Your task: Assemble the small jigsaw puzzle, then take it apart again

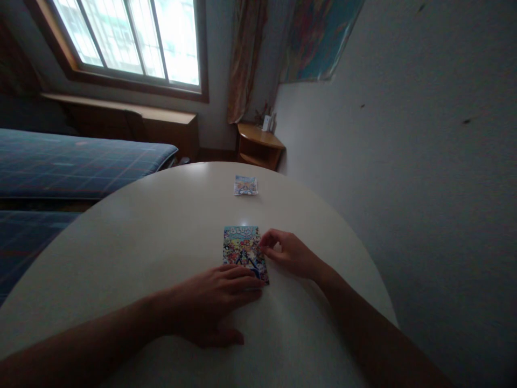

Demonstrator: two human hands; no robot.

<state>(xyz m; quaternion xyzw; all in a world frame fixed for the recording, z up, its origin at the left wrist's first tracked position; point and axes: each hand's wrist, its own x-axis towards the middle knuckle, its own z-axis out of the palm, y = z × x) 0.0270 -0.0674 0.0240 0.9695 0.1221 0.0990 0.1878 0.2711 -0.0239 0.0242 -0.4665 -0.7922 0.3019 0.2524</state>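
A colourful picture card (242, 249) lies flat on the round white table (153, 237). My left hand (210, 304) rests flat on the table with its fingers stretched out, the fingertips pressing the card's near corner. At the card's right edge my right hand (288, 253) has its fingers curled, thumb and forefinger pinched against that edge. Farther away on the table lies a smaller colourful packet (245, 185), untouched by either hand.
A bed with a blue checked cover (76, 159) stands left of the table. A wooden corner shelf (258, 143) is behind the table, under a curtain and a window. A white wall (404, 161) runs close along the right.
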